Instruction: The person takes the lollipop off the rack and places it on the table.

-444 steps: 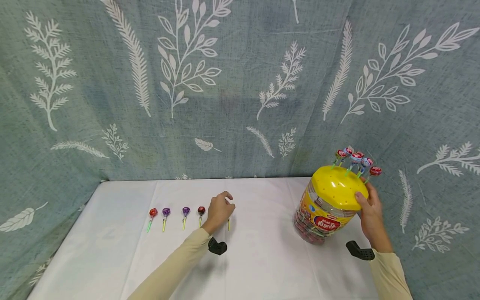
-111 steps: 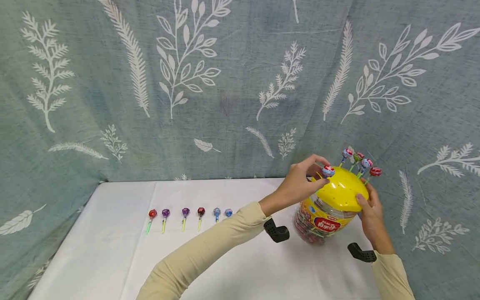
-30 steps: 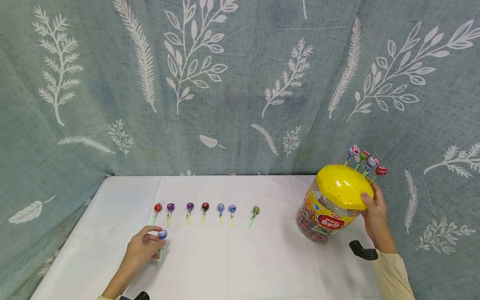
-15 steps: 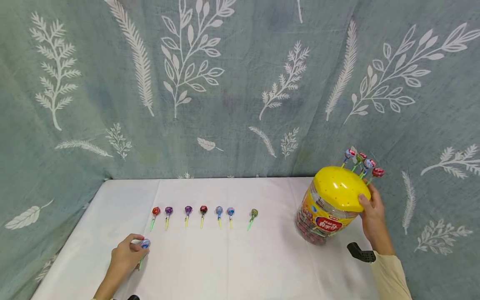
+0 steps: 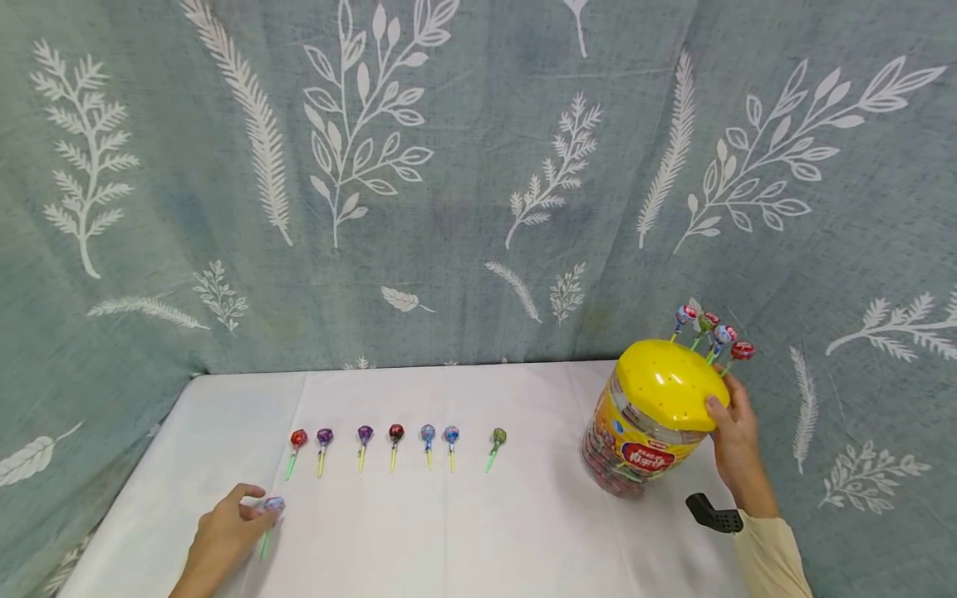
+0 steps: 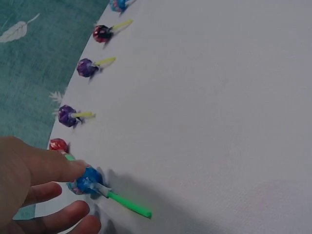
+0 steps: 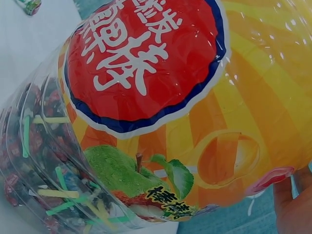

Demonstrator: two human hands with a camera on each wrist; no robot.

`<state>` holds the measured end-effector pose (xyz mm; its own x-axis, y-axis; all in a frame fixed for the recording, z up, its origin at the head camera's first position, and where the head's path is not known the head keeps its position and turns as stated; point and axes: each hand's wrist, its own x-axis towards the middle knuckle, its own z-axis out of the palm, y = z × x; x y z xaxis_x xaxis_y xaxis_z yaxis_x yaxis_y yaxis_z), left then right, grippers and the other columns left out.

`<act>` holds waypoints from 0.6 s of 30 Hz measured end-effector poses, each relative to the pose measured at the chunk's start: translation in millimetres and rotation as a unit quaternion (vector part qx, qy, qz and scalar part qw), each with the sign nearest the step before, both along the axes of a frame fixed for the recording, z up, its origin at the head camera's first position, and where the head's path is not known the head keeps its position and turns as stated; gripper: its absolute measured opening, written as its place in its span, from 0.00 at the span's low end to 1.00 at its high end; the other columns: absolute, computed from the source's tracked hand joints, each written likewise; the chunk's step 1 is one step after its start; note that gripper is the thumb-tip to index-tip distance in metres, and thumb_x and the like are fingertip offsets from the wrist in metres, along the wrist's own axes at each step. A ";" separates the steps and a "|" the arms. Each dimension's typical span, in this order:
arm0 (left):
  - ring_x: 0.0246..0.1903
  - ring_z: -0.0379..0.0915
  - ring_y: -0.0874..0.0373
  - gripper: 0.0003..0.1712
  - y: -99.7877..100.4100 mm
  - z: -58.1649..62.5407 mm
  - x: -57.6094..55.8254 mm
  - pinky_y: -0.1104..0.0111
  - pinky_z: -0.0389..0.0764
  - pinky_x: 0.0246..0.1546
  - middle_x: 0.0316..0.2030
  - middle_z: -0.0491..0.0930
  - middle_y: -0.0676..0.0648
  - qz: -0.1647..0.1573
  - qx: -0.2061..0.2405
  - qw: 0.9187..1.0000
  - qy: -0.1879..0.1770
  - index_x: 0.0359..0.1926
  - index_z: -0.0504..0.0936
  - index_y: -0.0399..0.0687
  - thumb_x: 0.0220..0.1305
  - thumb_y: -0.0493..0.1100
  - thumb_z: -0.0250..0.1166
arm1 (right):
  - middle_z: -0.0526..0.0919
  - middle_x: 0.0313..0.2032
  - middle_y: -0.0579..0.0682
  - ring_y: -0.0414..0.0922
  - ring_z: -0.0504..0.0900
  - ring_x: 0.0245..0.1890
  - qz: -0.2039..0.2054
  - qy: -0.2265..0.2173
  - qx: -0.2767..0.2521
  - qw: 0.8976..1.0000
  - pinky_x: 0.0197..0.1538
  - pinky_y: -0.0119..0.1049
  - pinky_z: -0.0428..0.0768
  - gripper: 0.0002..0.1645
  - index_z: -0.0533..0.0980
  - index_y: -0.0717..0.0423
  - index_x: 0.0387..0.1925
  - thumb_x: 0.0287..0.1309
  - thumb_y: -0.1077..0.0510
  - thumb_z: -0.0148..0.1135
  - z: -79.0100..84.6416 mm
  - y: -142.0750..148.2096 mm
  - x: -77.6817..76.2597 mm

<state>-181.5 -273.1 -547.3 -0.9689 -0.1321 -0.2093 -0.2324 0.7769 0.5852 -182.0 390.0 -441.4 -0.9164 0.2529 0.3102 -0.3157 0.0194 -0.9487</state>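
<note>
Tabletop (image 5: 404, 531): white, lightly creased. Row from 10 to 2 o'clock, each laid roughly 12-to-6: red lollipop (image 5: 298, 438), two purple lollipops (image 5: 365, 434), dark red lollipop (image 5: 395, 433), two blue lollipops (image 5: 428, 433), green lollipop (image 5: 498, 436). Candy jar (image 5: 647, 457), base down, at 3 o'clock.

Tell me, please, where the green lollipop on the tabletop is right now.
In the head view, the green lollipop lies just right of centre, with a blue lollipop to its left and the jar to its right.
</note>
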 end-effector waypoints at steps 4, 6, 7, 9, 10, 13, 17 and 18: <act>0.36 0.75 0.45 0.33 1.3 6.0 -1.8 0.58 0.74 0.27 0.36 0.80 0.41 -0.003 0.006 1.000 0.008 0.55 0.69 0.37 0.59 0.57 0.64 | 0.66 0.59 0.46 0.39 0.73 0.50 0.001 0.008 0.008 1.000 0.52 0.23 0.73 0.31 0.52 0.53 0.70 0.68 0.61 0.44 -1.1 0.0 1.2; 0.35 0.76 0.46 0.31 6.1 10.2 -4.8 0.59 0.73 0.27 0.37 0.79 0.41 0.000 0.012 1.000 0.025 0.54 0.70 0.37 0.59 0.54 0.65 | 0.66 0.59 0.46 0.39 0.72 0.50 0.001 0.011 0.009 1.000 0.52 0.23 0.73 0.31 0.52 0.53 0.71 0.68 0.61 0.44 0.5 -0.1 0.3; 0.35 0.76 0.47 0.29 9.5 12.1 -6.4 0.60 0.73 0.27 0.36 0.79 0.42 0.004 0.014 0.999 0.035 0.54 0.71 0.37 0.59 0.52 0.66 | 0.66 0.59 0.46 0.39 0.72 0.50 0.001 0.011 0.008 1.000 0.52 0.23 0.73 0.31 0.53 0.53 0.70 0.68 0.61 0.44 1.1 -0.1 0.1; 0.33 0.76 0.49 0.27 17.2 16.7 -8.6 0.63 0.72 0.27 0.35 0.80 0.43 0.005 0.018 0.998 0.055 0.53 0.72 0.37 0.58 0.48 0.67 | 0.66 0.59 0.46 0.39 0.72 0.50 0.001 0.009 0.004 1.000 0.51 0.23 0.73 0.31 0.53 0.53 0.70 0.68 0.61 0.44 1.9 -0.4 0.3; 0.33 0.76 0.49 0.26 21.5 19.4 -9.6 0.64 0.72 0.27 0.35 0.80 0.43 0.003 0.024 0.998 0.066 0.52 0.72 0.37 0.58 0.46 0.67 | 0.66 0.59 0.47 0.39 0.72 0.50 0.002 0.009 0.001 1.000 0.51 0.23 0.73 0.31 0.53 0.53 0.70 0.68 0.61 0.44 2.0 -0.4 0.5; 0.34 0.76 0.50 0.23 35.0 28.2 -12.2 0.67 0.73 0.26 0.35 0.80 0.43 -0.010 0.048 0.994 0.095 0.51 0.74 0.38 0.58 0.44 0.67 | 0.66 0.59 0.46 0.39 0.73 0.50 0.006 0.008 0.000 1.000 0.52 0.23 0.74 0.31 0.52 0.53 0.71 0.68 0.61 0.44 1.9 -0.2 1.5; 0.35 0.76 0.53 0.21 53.4 40.7 -15.7 0.69 0.76 0.26 0.37 0.80 0.44 -0.029 0.085 0.988 0.123 0.51 0.76 0.41 0.59 0.44 0.67 | 0.66 0.59 0.46 0.39 0.73 0.50 0.005 0.000 -0.004 1.000 0.52 0.23 0.74 0.31 0.53 0.52 0.70 0.68 0.61 0.45 0.5 -0.4 2.2; 0.35 0.75 0.53 0.20 57.6 43.7 -17.1 0.69 0.76 0.26 0.37 0.80 0.44 -0.033 0.095 0.987 0.128 0.51 0.76 0.41 0.59 0.45 0.67 | 0.67 0.59 0.46 0.39 0.73 0.50 0.003 -0.003 -0.006 1.000 0.51 0.23 0.74 0.31 0.53 0.52 0.70 0.68 0.60 0.45 0.3 -0.9 1.9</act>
